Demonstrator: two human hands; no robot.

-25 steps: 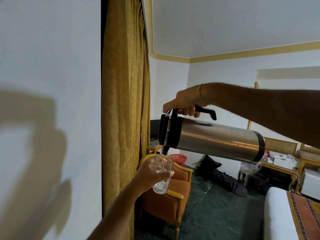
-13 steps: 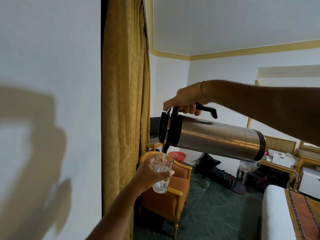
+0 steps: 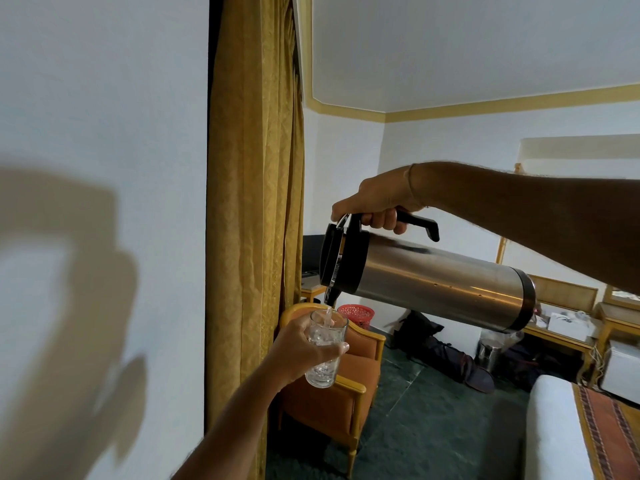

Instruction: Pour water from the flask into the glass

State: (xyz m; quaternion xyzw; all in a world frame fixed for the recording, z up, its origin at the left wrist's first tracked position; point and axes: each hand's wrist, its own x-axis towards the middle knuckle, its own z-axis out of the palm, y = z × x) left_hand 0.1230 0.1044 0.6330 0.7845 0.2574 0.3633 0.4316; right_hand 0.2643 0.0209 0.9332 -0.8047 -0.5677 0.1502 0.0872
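A steel flask [image 3: 433,280] with a black lid and black handle lies tipped almost level in mid-air, its spout down at the left. My right hand [image 3: 377,200] is closed around the handle from above. A thin stream of water falls from the spout into a clear glass [image 3: 325,348] directly below. My left hand [image 3: 298,351] grips the glass from the left, holding it upright. Water shows in the glass's lower part.
A gold curtain [image 3: 254,202] hangs just left of the glass against a white wall. Below stands an orange armchair [image 3: 343,386] with a yellow wooden frame. A red basket [image 3: 356,313], dark bags, a low table and a bed edge [image 3: 557,431] lie to the right.
The flask and the glass have stayed in nearly the same pose. Water keeps running and the level in the glass has risen a little.
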